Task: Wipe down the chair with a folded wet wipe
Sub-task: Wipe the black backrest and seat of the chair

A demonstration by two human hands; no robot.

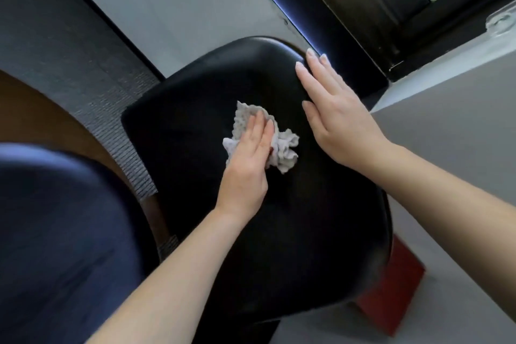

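Observation:
A black padded chair seat fills the middle of the head view. A crumpled white wet wipe lies on the seat near its centre. My left hand presses flat on the wipe with straight fingers, covering its middle part. My right hand rests on the seat's right edge with fingers straight, fingertips reaching the far right corner.
A grey ribbed mat and brown floor lie to the left of the seat. A blue-clad leg fills the lower left. A red box sits under the seat's right side. A dark window frame stands behind.

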